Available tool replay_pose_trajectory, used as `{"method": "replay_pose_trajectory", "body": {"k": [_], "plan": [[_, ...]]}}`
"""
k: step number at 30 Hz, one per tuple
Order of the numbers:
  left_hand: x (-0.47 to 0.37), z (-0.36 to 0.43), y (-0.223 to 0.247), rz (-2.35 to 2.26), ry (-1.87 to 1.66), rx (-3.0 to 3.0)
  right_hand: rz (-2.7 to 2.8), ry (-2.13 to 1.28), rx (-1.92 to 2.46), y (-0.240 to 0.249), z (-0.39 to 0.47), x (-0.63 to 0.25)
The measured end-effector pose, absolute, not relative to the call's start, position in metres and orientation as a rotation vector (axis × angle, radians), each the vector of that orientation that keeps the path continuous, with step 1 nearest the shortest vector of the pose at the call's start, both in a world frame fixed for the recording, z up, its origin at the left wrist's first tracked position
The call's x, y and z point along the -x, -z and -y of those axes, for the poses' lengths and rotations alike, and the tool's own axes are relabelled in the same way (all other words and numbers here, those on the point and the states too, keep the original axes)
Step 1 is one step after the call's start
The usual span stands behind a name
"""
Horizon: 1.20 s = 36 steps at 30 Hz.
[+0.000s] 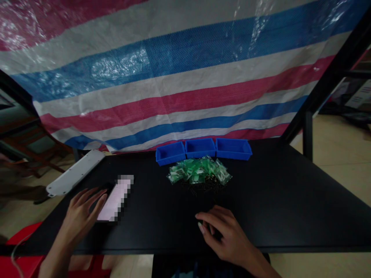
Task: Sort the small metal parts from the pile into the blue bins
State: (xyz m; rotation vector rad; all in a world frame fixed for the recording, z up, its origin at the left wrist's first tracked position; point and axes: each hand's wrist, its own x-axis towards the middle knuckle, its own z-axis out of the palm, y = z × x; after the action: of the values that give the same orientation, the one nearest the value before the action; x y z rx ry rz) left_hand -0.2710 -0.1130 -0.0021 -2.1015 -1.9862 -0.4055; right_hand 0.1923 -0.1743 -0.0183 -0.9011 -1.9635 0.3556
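My left hand (82, 214) reaches over the left side of the black table, fingers stretched out and holding nothing I can see. Its fingertips are at the left edge of a flat, pale, phone-like rectangle (115, 200), partly pixelated; whether they touch it I cannot tell. Over the front middle of the table, my right hand (224, 233) has its index finger extended and thumb apart, with nothing visible between them. Beyond it lies a pile of small clear-and-green plastic packets (199, 170). Small dark thin pieces (201, 187) are scattered in front of the packets.
Three blue bins (199, 148) stand in a row behind the packets. A white power strip (75, 173) lies along the table's left edge. Behind the black table (284, 200) hangs a striped plastic sheet (174, 96). A red stool (26, 251) is at lower left.
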Motion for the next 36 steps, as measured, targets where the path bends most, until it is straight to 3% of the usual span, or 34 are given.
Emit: {"method": "replay_pose_trajectory", "body": {"k": [9, 16, 36], "plan": [[0.275, 0.155, 0.014, 2.072, 0.844, 2.145, 1.975, -0.35, 0.924, 0.018, 0.174, -0.192], [0.274, 0.158, 0.028, 2.069, 0.652, 2.132, 1.965, -0.36, 0.925, 0.019, 0.173, -0.192], [0.268, 0.141, 0.038, 2.283, 0.674, 1.813, 2.116, -0.247, 0.863, 0.021, 0.181, -0.192]]}}
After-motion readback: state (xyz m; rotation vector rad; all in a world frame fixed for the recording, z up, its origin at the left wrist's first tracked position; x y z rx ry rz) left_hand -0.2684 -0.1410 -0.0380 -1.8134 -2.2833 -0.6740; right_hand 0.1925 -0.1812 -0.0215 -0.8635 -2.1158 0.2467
